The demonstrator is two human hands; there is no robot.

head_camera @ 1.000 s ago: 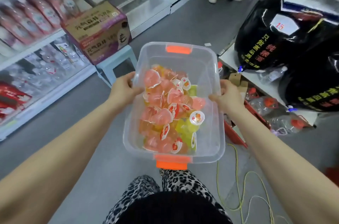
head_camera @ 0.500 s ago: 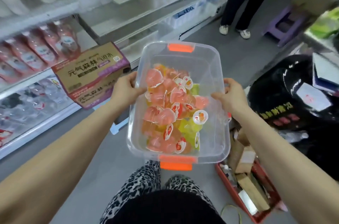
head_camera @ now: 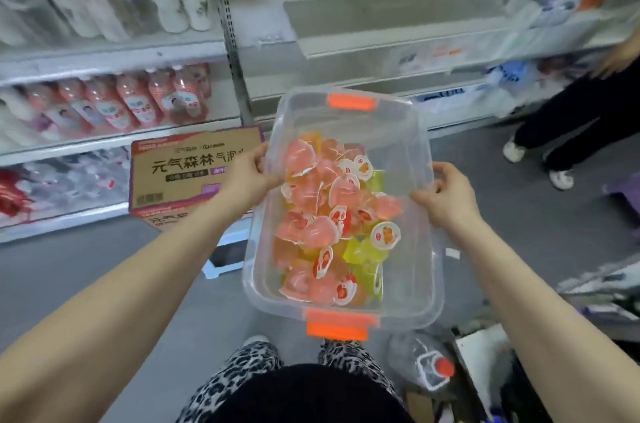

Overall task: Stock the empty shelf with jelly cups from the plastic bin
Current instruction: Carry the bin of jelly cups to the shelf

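A clear plastic bin (head_camera: 412,270) with orange latches hangs in front of me at waist height. Inside lies a heap of several jelly cups (head_camera: 332,221), mostly pink, some yellow and green. My left hand (head_camera: 247,176) grips the bin's left rim, and my right hand (head_camera: 446,197) grips the right rim. Straight ahead behind the bin stands an empty grey shelf (head_camera: 398,31).
Shelves of white and pink drink bottles (head_camera: 114,103) fill the left side. A brown cardboard box (head_camera: 187,173) sits on a pale stool by the bin. Another person's legs (head_camera: 568,131) stand at right. A large water bottle (head_camera: 429,363) and boxes lie on the floor at lower right.
The view has swung left and up toward the shelves, bringing the empty shelf ahead of me. Both hands keep the same grip on the bin.
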